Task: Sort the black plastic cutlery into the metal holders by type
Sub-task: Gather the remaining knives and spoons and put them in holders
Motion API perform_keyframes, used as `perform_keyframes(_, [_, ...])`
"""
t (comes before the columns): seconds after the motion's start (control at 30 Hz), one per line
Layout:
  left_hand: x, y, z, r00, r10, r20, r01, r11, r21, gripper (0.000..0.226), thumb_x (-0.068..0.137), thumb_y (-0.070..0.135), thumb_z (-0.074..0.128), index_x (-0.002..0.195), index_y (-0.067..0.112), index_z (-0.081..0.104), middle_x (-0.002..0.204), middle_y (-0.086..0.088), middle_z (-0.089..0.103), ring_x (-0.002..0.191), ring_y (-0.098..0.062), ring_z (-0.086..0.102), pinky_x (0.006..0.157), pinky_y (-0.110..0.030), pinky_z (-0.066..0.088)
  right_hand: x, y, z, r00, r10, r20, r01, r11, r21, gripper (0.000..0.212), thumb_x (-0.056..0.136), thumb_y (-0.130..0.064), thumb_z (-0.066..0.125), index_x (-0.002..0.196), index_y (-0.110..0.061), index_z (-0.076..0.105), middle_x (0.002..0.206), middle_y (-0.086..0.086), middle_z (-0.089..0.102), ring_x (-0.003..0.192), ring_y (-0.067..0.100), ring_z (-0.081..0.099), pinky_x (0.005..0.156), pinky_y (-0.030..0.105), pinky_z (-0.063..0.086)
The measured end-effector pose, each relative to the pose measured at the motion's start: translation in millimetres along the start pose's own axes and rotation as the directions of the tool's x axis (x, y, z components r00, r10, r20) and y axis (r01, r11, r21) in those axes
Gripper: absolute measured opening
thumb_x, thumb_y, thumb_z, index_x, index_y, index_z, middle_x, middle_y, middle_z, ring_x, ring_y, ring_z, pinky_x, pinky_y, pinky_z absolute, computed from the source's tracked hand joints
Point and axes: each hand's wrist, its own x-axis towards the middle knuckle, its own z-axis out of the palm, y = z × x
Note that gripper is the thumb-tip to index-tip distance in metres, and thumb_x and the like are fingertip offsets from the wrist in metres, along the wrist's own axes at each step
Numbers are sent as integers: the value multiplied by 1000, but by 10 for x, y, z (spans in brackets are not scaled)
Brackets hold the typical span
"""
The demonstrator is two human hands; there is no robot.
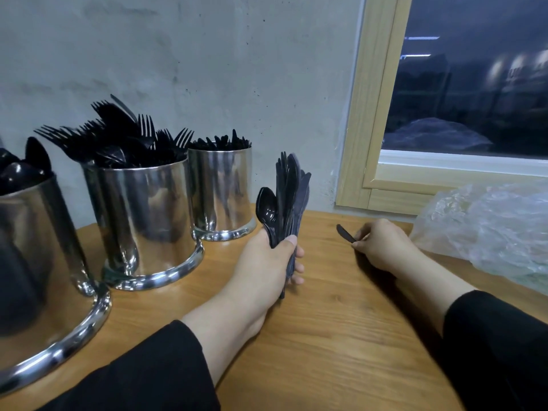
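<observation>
black sleeves cover both forearms, which reach forward over the wooden worktop (pixel 341 336). the left hand (pixel 267 262) stands on its little-finger edge near the middle of the worktop, thumb on top, fingers curled round a bundle of black plastic cutlery (pixel 289 203) that it holds upright. a spoon (pixel 267 207) sticks out at the left of the bundle, bowl up and glossy; fork tines and knife blades rise above it, pressed close together. the lower ends of the handles show below the fingers.

the right hand (pixel 382 247) lies knuckles up, to the right of the left hand and apart from it, and pinches a single black knife (pixel 345 233) between thumb and forefinger. its blade points up and left, just above the wood; whether it touches the worktop cannot be told.

three shiny metal holders stand in a row along the grey wall at the left. the nearest holder (pixel 35 277), cut by the frame edge, has spoon bowls in it. the middle holder (pixel 142 221) is crowded with forks, tines up and fanned out. the far holder (pixel 222 191) carries black pieces that barely clear its rim; they look like knives, though the type is hard to tell. a crumpled clear plastic bag (pixel 489 226) lies at the right, just beside the right hand, under a wood-framed window (pixel 370 114).
</observation>
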Motion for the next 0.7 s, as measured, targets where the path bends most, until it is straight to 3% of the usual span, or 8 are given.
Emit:
perform_keyframes(0.1, [6, 7, 0, 1000, 0, -8, 0, 1000, -12, 12, 105, 15, 51, 108, 8, 60, 84, -3, 65, 62, -11, 61, 55, -25, 54, -75, -45, -75, 997, -59, 51, 63, 996, -67, 21, 87, -24, 74, 105, -17, 69, 75, -3, 58, 79, 20, 58, 57, 27, 39])
perform_keyframes(0.27, [-8, 16, -7, 999, 11, -32, -12, 999, -33, 12, 105, 14, 50, 107, 8, 60, 85, -4, 65, 64, -13, 61, 53, -23, 52, -218, -130, -14, 989, -148, -23, 138, 960, -245, 30, 83, -30, 74, 105, -11, 70, 95, 8, 67, 87, 26, 64, 74, 37, 56])
perform_keyframes(0.33, [-14, 26, -14, 999, 19, -51, -20, 999, -30, 13, 105, 15, 50, 106, 7, 60, 85, -4, 65, 64, -14, 62, 54, -23, 52, -272, -149, 20, 977, -194, -91, 177, 970, -165, 23, 84, -29, 71, 98, -10, 72, 89, 8, 69, 83, 26, 64, 70, 35, 55])
perform_keyframes(0.4, [-16, 35, -14, 997, 27, -72, -30, 999, -32, 13, 106, 14, 49, 105, 7, 60, 85, -4, 65, 68, -15, 63, 55, -23, 54, -324, -203, 56, 965, -194, -176, 221, 964, 149, 11, 88, -22, 66, 92, -15, 73, 85, 5, 72, 80, 23, 64, 69, 32, 49])
perform_keyframes(0.47, [-10, 40, -9, 995, 37, -93, -41, 998, -41, 12, 105, 13, 49, 104, 8, 60, 84, -4, 64, 74, -14, 66, 62, -29, 61, -447, -338, 77, 968, -146, -202, 242, 753, 612, 9, 90, -13, 64, 89, -15, 73, 79, 2, 72, 69, 18, 62, 68, 33, 49])
perform_keyframes(0.53, [-3, 36, -1, 994, 39, -100, -42, 999, -33, 13, 105, 13, 49, 100, 10, 60, 80, -2, 64, 74, -14, 67, 75, -40, 64, -612, -520, 82, 974, -186, -130, 202, 448, 871, 9, 92, -4, 61, 90, -5, 70, 76, 9, 69, 65, 19, 61, 65, 29, 52])
perform_keyframes(0.6, [2, 42, 10, 995, 40, -94, -45, 998, -46, 14, 105, 12, 49, 101, 9, 62, 80, -1, 66, 77, -19, 71, 76, -41, 64, -787, -691, 98, 962, -270, -36, 105, 247, 963, 10, 94, 2, 56, 93, 2, 66, 73, 15, 66, 62, 23, 62, 57, 30, 55])
perform_keyframes(0.7, [-3, 58, 15, 997, 52, -64, -57, 995, -85, 18, 106, 11, 48, 109, 14, 65, 76, 9, 72, 77, -11, 74, 79, -43, 64, -922, -835, 135, 962, -267, 50, -11, 147, 989, 16, 96, 2, 52, 88, -1, 65, 65, 11, 65, 51, 18, 58, 41, 28, 50])
